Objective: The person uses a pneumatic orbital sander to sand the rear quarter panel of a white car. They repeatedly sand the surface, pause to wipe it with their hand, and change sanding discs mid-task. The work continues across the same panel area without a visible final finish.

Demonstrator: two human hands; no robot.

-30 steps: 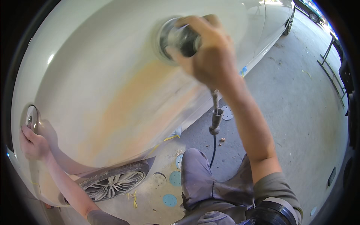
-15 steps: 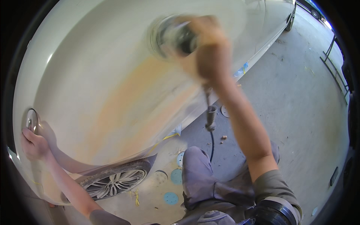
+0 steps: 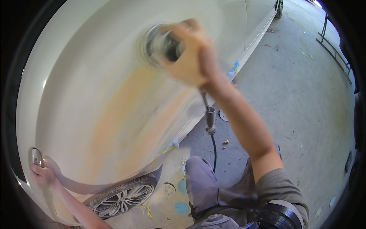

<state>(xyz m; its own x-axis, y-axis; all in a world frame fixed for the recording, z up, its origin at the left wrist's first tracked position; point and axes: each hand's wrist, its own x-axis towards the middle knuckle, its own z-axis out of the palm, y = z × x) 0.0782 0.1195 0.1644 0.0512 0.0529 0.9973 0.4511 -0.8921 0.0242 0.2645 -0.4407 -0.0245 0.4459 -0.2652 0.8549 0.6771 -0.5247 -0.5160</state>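
Round sander, blurred, against pale car panel; right hand clasped around it. Hose below. Left hand well apart, at door handle, grip indeterminable. Lower: wheel, blue disc on floor.

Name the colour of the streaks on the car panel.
The streaks look pale orange in the head view.

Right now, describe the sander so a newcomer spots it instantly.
On the white car, follow the wider orange streak to its upper end. There the right hand grips a round, dark-bodied sander. Unlike the flat blue discs on the floor, it sits against the car, with a hose below.
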